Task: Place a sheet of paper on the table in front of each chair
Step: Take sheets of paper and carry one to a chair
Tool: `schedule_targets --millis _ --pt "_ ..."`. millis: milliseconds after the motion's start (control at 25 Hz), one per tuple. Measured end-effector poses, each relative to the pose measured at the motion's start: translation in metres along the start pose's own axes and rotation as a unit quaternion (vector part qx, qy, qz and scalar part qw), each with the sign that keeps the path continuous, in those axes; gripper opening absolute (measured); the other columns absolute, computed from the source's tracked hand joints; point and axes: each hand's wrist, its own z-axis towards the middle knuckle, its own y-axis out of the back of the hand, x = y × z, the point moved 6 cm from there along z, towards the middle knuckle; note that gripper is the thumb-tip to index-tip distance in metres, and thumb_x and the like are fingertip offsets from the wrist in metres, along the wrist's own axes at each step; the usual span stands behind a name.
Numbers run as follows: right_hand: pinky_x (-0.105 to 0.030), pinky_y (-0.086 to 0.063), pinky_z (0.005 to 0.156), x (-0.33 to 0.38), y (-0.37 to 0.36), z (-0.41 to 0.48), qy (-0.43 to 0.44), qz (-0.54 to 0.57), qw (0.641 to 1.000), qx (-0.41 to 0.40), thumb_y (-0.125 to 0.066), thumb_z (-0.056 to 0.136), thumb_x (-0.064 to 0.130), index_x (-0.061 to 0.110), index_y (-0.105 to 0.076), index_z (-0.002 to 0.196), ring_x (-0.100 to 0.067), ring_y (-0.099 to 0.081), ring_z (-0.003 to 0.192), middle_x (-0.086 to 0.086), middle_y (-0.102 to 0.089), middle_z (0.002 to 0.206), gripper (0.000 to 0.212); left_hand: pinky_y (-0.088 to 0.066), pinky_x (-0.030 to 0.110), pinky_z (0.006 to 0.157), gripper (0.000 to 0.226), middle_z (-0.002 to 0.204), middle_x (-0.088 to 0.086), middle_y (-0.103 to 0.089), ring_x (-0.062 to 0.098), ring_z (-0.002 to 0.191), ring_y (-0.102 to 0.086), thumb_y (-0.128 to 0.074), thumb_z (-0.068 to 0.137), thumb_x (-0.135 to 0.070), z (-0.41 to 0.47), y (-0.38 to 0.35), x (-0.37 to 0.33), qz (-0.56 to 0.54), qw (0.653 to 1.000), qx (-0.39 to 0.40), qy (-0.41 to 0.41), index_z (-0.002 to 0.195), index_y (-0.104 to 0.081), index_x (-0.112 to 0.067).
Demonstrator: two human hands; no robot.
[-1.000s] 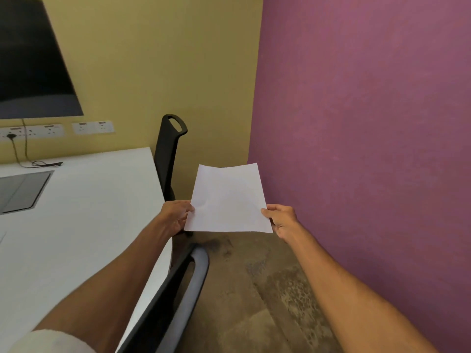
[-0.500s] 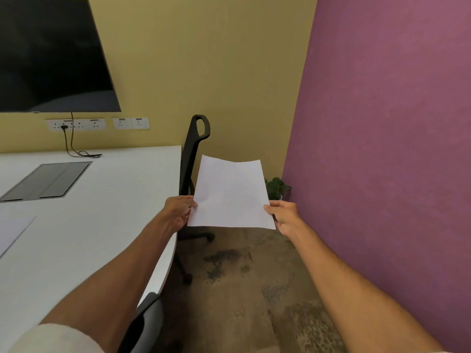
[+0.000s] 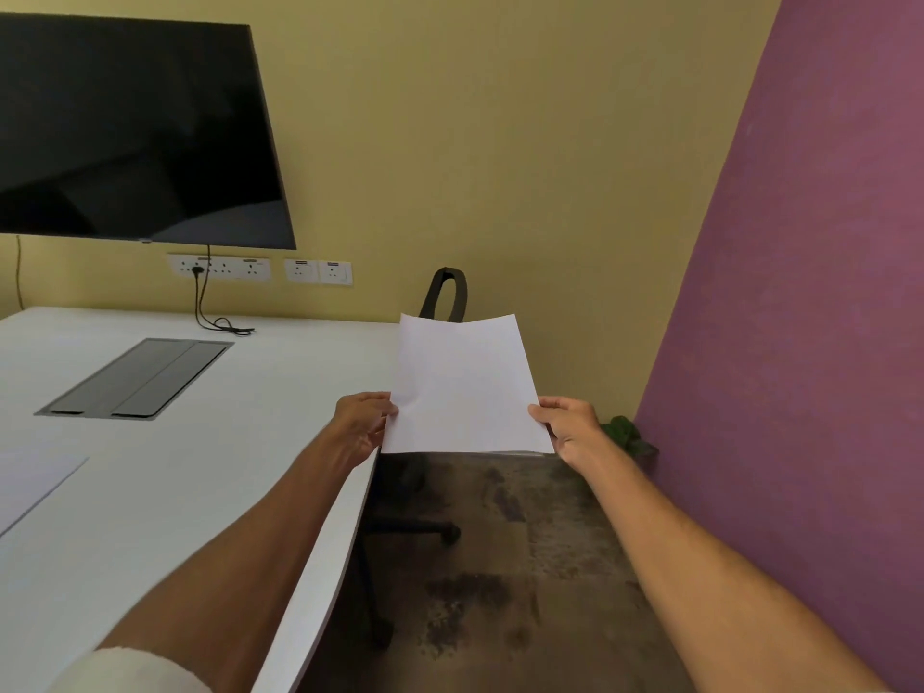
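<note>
Sheet of paper, held in the air between my two hands. Its long axis runs away from me toward the yellow wall. The short near edge faces me and the far edge is raised, so the face tilts up toward my eyes. The sheet hangs just past the right edge of the white table, above the floor, and hides most of the black chair behind it.

My left hand pinches the left margin near the lower corner, thumb on top and fingers curled beneath. My right hand pinches the right margin in the same way.

The sheet is plain white, blank and flat, with a slight dent beside the left thumb.

A grey recessed hatch in the tabletop has both flaps closed, so its contents are hidden. A small green plant stands in a dark pot in the corner by the purple wall.

Another sheet lies flat on the table at far left.
</note>
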Motion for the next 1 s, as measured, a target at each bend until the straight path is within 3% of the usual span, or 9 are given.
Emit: schedule_targets --millis 120,280,440,600,720,880,1000 --pt "-0.031 -0.055 0.072 0.016 -0.016 0.062 -0.004 -0.009 1.000 0.027 -0.065 0.081 -0.010 -0.005 -0.061 0.111 -0.026 -0.065 0.086 -0.023 -0.065 0.111 0.031 -0.053 0.041 0.086 0.026 0.121 0.022 -0.062 0.035 0.104 -0.061 -0.055 0.084 0.013 0.043 -0.014 -0.012 -0.013 0.999 -0.031 -0.003 0.108 -0.062 0.005" --pt "-0.028 -0.055 0.060 0.040 -0.041 0.148 -0.011 -0.020 0.997 0.080 -0.064 0.082 -0.010 -0.006 -0.060 0.112 -0.023 -0.065 0.074 -0.023 -0.065 0.108 0.030 -0.053 0.042 0.087 0.026 0.122 0.022 -0.062 0.034 0.104 -0.062 -0.056 0.084 0.012 0.108 -0.036 -0.029 -0.042 0.997 -0.069 -0.007 0.108 -0.062 0.004" --pt "-0.036 -0.052 0.080 0.064 -0.072 0.225 -0.017 -0.044 0.990 0.130 -0.062 0.083 -0.011 -0.011 -0.057 0.114 -0.022 -0.063 0.069 -0.025 -0.064 0.105 0.032 -0.053 0.039 0.085 0.030 0.120 0.022 -0.062 0.032 0.100 -0.062 -0.055 0.085 0.013 0.161 -0.052 -0.045 -0.076 0.990 -0.119 -0.006 0.114 -0.061 0.006" --pt "-0.043 -0.052 0.085 0.090 -0.110 0.284 -0.013 -0.078 0.980 0.182 -0.063 0.083 -0.010 -0.010 -0.058 0.109 -0.031 -0.062 0.090 -0.029 -0.062 0.116 0.026 -0.054 0.036 0.073 0.030 0.116 0.021 -0.063 0.028 0.087 -0.064 -0.055 0.085 0.013 0.200 -0.057 -0.063 -0.108 0.980 -0.164 -0.011 0.114 -0.060 0.006" --pt "-0.041 -0.052 0.082 0.105 -0.145 0.319 -0.008 -0.099 0.971 0.219 -0.064 0.083 -0.008 -0.006 -0.059 0.105 -0.031 -0.062 0.089 -0.028 -0.063 0.116 0.022 -0.052 0.032 0.062 0.027 0.108 0.019 -0.063 0.022 0.074 -0.062 -0.054 0.085 0.014 0.226 -0.052 -0.075 -0.133 0.972 -0.193 -0.010 0.108 -0.061 0.002" --pt "-0.038 -0.053 0.080 0.118 -0.206 0.365 0.006 -0.119 0.959 0.256 -0.064 0.084 -0.007 -0.009 -0.057 0.113 -0.029 -0.062 0.087 -0.028 -0.062 0.117 0.030 -0.051 0.035 0.075 0.028 0.105 0.017 -0.062 0.021 0.071 -0.062 -0.054 0.086 0.014 0.270 -0.033 -0.090 -0.166 0.959 -0.231 -0.014 0.110 -0.060 0.001" --pt "-0.034 -0.057 0.069 0.120 -0.262 0.395 0.008 -0.119 0.949 0.292 -0.062 0.084 -0.009 -0.012 -0.054 0.118 -0.028 -0.063 0.082 -0.028 -0.062 0.115 0.035 -0.053 0.036 0.071 0.027 0.104 0.017 -0.062 0.021 0.070 -0.062 -0.052 0.086 0.014 0.305 -0.009 -0.100 -0.181 0.949 -0.256 -0.021 0.110 -0.061 0.002"
